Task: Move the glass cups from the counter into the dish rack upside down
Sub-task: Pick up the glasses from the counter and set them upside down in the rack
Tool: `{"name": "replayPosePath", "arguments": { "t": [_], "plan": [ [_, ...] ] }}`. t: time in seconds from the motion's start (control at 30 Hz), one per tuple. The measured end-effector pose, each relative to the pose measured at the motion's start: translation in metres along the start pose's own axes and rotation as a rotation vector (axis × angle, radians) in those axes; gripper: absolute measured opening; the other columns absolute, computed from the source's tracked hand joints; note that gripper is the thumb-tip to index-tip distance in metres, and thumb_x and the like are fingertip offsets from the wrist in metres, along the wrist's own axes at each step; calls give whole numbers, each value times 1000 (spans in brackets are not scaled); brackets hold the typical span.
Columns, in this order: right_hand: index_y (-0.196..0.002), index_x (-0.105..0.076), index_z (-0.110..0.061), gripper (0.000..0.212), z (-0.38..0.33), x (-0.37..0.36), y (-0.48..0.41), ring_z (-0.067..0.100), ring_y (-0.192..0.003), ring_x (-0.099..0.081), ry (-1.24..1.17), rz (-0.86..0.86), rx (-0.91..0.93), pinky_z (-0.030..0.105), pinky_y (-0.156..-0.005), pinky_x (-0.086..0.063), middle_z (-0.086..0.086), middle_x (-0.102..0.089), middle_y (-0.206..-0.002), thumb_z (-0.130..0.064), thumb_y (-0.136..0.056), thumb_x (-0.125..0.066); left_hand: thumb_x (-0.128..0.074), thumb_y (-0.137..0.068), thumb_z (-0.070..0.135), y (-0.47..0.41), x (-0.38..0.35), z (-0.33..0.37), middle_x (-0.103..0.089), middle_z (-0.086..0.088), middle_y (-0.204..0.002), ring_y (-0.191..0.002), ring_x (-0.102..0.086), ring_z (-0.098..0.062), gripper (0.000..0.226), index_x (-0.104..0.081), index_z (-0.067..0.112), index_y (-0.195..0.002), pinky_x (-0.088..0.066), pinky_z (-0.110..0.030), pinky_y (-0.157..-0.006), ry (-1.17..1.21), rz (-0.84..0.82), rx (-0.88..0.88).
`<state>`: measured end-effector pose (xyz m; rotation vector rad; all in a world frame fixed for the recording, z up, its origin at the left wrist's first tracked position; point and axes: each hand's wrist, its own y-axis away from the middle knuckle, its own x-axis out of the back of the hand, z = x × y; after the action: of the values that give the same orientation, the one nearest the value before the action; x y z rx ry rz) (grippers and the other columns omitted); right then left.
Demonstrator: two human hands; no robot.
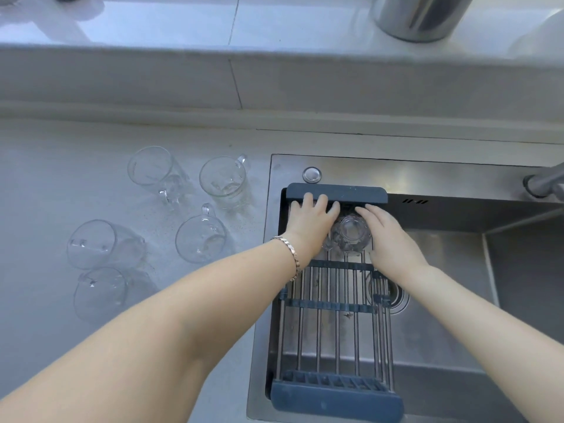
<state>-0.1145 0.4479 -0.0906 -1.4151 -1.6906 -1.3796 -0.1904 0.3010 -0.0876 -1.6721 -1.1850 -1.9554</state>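
A slatted dish rack (331, 306) with dark blue ends lies across the left part of the sink. One glass cup (351, 235) stands upside down at the rack's far end. My left hand (311, 222) lies flat against the cup's left side, fingers stretched onto the rack's far blue end. My right hand (389, 236) is against the cup's right side, fingers straight and apart. Neither hand wraps around the cup. Several handled glass cups stand rim up on the wet counter to the left, among them a far cup (224, 181) and a near cup (100, 293).
The steel sink (442, 264) is open to the right of the rack, with a drain (396, 296) partly under it. A faucet (543, 183) is at the right edge. A steel canister (421, 16) stands on the ledge behind. A wall upstand bounds the counter's back.
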Motion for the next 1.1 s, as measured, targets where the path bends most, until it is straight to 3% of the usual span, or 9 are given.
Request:
{"name": "replayPosePath", "arguments": {
  "t": [0.1,0.17,0.2,0.27,0.37,0.53,0.8,0.93,1.1],
  "plan": [
    [-141,-31,-15,71,-9,1,20,26,-141,-19,-45,41,-24,38,-110,-29,11,-25,-150,6,-79,-56,-72,-73,11,29,0,-7,-29,-19,-147,-132,-32,-38,83,-27,13,-143,-30,-49,-109,74,122,-9],
    [-135,-40,-14,61,-24,0,35,26,-139,-22,-98,50,9,36,-110,-29,11,-32,-145,0,-80,-60,-77,-59,10,58,1,-17,-57,-20,-125,-113,-56,-38,57,-60,9,-114,-43,-47,-97,134,287,-16],
    [-133,-43,-15,56,-35,-1,42,23,-137,-25,-134,30,39,34,-110,-29,9,-36,-142,-3,-81,-60,-75,-54,10,73,1,-26,-66,-19,-112,-100,-63,-36,42,-68,9,-95,-44,-44,-91,164,357,-4],
    [-129,-46,-18,49,-64,-3,53,17,-131,-35,-233,-69,87,27,-106,-31,2,-45,-134,-12,-83,-62,-68,-56,12,101,-1,-49,-69,-17,-101,-91,-67,-36,29,-70,8,-84,-37,-40,-86,240,470,73],
    [-132,-43,-19,60,-116,-18,63,13,-124,-46,-367,-244,119,24,-103,-36,1,-49,-130,-24,-78,-70,-64,-71,12,136,-1,-88,-64,-19,-113,-103,-62,-39,32,-67,6,-103,-47,-43,-89,399,509,288],
    [-145,-15,-19,109,-188,-68,60,12,-136,-32,-568,-245,73,29,-110,-32,-2,-30,-148,-32,-60,-84,-68,-80,33,159,-2,-126,-36,-6,-146,-134,-37,-26,72,-35,13,-140,-34,-38,-109,621,204,422],
    [-126,-40,-26,76,-200,-99,72,9,-115,-49,-755,-83,-49,27,-93,-44,-9,-50,-125,-27,-61,-80,-76,-71,36,150,-9,-129,-37,-1,-143,-130,-42,-19,89,-26,20,-143,-44,-40,-100,749,141,445],
    [-118,-44,-32,71,-166,-87,91,10,-112,-52,-773,-118,-23,26,-94,-47,-8,-53,-121,-28,-56,-79,-80,-68,29,150,-15,-124,-41,-5,-139,-127,-46,-21,90,-31,16,-142,-43,-37,-100,814,229,500],
    [-115,-46,-25,60,-103,-50,120,13,-108,-56,-862,-133,-187,21,-84,-44,-7,-57,-117,-23,-64,-78,-82,-63,27,166,-16,-105,-48,-4,-131,-122,-49,-23,89,-37,18,-139,-46,-41,-97,791,283,467]
  ]
}}
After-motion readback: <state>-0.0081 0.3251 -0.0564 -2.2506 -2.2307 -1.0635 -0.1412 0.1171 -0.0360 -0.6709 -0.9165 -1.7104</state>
